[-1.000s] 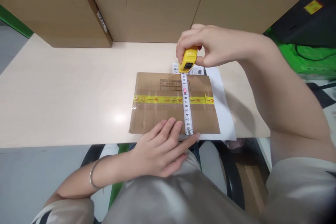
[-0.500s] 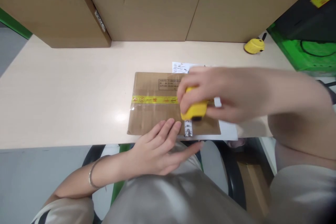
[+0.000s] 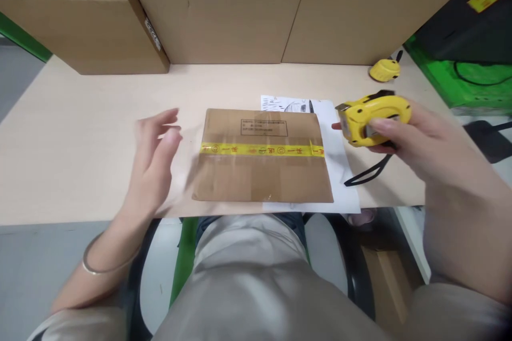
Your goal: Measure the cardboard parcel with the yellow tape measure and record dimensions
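A flat cardboard box (image 3: pixel 264 176) lies on the table, crossed by a strip of yellow printed tape (image 3: pixel 244 149). Part of a white paper sheet (image 3: pixel 340 162) with drawn marks shows from under it. My right hand (image 3: pixel 416 141) grips a yellow tape measure (image 3: pixel 374 117) above the sheet's right side. Its blade looks drawn in, and a black wrist strap (image 3: pixel 368 173) dangles below. To the left of the box, my left hand (image 3: pixel 154 154) is raised with fingers apart and holds nothing.
At the back right of the table (image 3: pixel 80 144) rests a second yellow tape measure (image 3: pixel 384 70). Large cardboard boxes (image 3: pixel 224 10) stand along the back, with another box (image 3: pixel 84 32) at left. A black object (image 3: pixel 460 26) sits beside a green surface (image 3: pixel 444 80) at right.
My right hand has lifted the tape measure off the box and carried it right; the blade has gone in. My left hand has left the box's front edge and moved left.
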A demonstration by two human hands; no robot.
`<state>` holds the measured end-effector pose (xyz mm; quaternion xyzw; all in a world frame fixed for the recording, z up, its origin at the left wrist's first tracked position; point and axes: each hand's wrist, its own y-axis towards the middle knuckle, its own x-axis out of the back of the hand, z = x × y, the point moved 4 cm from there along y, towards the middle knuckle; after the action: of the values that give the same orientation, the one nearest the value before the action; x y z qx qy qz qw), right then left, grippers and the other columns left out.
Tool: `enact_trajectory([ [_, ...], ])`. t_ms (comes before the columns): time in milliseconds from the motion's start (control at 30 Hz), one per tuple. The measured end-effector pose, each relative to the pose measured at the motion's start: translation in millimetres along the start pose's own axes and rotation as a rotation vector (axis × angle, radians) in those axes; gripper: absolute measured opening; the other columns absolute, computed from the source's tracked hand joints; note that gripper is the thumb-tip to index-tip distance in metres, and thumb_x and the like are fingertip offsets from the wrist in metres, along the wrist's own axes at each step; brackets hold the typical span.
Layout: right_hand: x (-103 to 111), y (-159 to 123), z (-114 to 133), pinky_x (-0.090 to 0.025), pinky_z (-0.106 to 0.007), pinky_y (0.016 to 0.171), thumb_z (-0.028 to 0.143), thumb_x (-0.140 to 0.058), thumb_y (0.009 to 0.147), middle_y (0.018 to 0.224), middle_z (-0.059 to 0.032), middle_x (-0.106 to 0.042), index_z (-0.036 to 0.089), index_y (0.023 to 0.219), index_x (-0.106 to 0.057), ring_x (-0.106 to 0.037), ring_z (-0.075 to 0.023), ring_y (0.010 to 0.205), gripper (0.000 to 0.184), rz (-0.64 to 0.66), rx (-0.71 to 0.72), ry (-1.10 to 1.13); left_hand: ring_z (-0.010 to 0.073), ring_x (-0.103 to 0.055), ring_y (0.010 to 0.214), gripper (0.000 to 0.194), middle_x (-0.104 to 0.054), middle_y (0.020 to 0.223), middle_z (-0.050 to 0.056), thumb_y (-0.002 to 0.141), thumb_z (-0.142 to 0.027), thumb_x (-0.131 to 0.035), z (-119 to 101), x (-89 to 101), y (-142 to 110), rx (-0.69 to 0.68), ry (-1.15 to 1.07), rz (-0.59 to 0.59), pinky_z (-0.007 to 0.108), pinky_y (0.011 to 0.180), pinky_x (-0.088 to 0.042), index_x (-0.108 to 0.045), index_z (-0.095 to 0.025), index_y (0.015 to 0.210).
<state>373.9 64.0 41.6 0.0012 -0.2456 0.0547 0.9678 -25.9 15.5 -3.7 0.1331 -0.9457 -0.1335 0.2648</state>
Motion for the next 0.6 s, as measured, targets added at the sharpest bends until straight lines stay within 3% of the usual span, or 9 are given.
enact_trajectory([
  [67, -10.0, 1.1, -16.5, -0.045, -0.026, 0.056, 0.046, -0.071, 0.094, 0.091, -0.0036, -0.066, 0.023, 0.103, -0.066, -0.057, -0.014, 0.071, 0.025, 0.079, -0.118, 0.085, 0.035, -0.072, 0.116, 0.072, -0.071, 0.132, 0.018, 0.105, -0.071, -0.032, 15.8, -14.4, 17.2, 0.094, 0.043, 0.249, 0.061, 0.101, -0.062, -0.065, -0.019, 0.143],
  [133, -23.0, 0.1, -19.7, -0.04, -0.026, 0.052, 0.046, -0.07, 0.094, 0.077, -0.0006, -0.059, 0.023, 0.093, -0.062, -0.049, -0.0125, 0.061, 0.025, 0.206, -0.113, 0.176, 0.0351, -0.075, 0.115, 0.083, -0.078, 0.122, 0.018, 0.104, -0.075, -0.021, 19.9, -31.1, 24.3, 0.057, 0.02, 0.502, 0.054, 0.096, -0.066, -0.067, -0.017, 0.141],
  [200, -30.4, -3.3, -13.9, -0.036, -0.026, 0.05, 0.046, -0.071, 0.094, 0.071, 0.0012, -0.054, 0.022, 0.088, -0.059, -0.043, -0.0113, 0.056, 0.027, 0.257, -0.075, 0.265, 0.0338, -0.074, 0.121, 0.085, -0.08, 0.12, 0.015, 0.105, -0.075, -0.015, 19.0, -39.4, 26.7, 0.005, 0.003, 0.611, 0.048, 0.096, -0.067, -0.068, -0.019, 0.141],
  [300, -28.2, -11.9, 3.5, -0.036, -0.026, 0.048, 0.045, -0.075, 0.087, 0.071, 0.0003, -0.055, 0.022, 0.086, -0.062, -0.044, -0.0114, 0.055, 0.026, 0.176, -0.083, 0.36, 0.0324, -0.067, 0.136, 0.081, -0.076, 0.131, 0.011, 0.107, -0.072, -0.013, 16.0, -33.6, 32.3, -0.068, -0.041, 0.568, 0.051, 0.11, -0.06, -0.06, -0.021, 0.149],
  [400, -16.3, -22.6, 24.2, -0.039, -0.027, 0.049, 0.041, -0.077, 0.076, 0.077, -0.0033, -0.06, 0.023, 0.083, -0.067, -0.05, -0.0145, 0.06, 0.022, 0.02, -0.118, 0.359, 0.0372, -0.047, 0.154, 0.077, -0.06, 0.154, 0.011, 0.104, -0.071, -0.042, 10.0, -20.9, 39.5, -0.165, -0.146, 0.57, 0.063, 0.122, -0.045, -0.035, -0.023, 0.163],
  [500, -1.9, -28.2, 39.2, -0.04, -0.029, 0.052, 0.037, -0.078, 0.07, 0.089, -0.0052, -0.068, 0.027, 0.085, -0.072, -0.059, -0.0189, 0.071, 0.019, -0.141, -0.098, 0.336, 0.0425, -0.036, 0.159, 0.105, -0.035, 0.173, 0.013, 0.095, -0.065, -0.066, 0.6, -16.5, 41.5, -0.241, -0.241, 0.592, 0.07, 0.123, -0.04, -0.001, -0.031, 0.17],
  [533, 1.6, -27.9, 42.0, -0.038, -0.028, 0.052, 0.036, -0.077, 0.07, 0.091, -0.0046, -0.069, 0.029, 0.085, -0.072, -0.059, -0.0191, 0.072, 0.018, -0.178, -0.079, 0.34, 0.043, -0.036, 0.159, 0.111, -0.029, 0.175, 0.013, 0.092, -0.065, -0.07, -3.4, -17.1, 39.8, -0.295, -0.25, 0.56, 0.069, 0.123, -0.04, 0.003, -0.032, 0.169],
  [600, 5.0, -23.6, 45.0, -0.032, -0.027, 0.051, 0.036, -0.077, 0.069, 0.088, -0.0025, -0.069, 0.031, 0.085, -0.073, -0.055, -0.0164, 0.068, 0.018, -0.212, -0.036, 0.344, 0.0409, -0.041, 0.156, 0.112, -0.027, 0.173, 0.013, 0.086, -0.068, -0.075, -9.5, -20.7, 32.5, -0.427, -0.219, 0.444, 0.062, 0.126, -0.042, -0.006, -0.033, 0.167],
])
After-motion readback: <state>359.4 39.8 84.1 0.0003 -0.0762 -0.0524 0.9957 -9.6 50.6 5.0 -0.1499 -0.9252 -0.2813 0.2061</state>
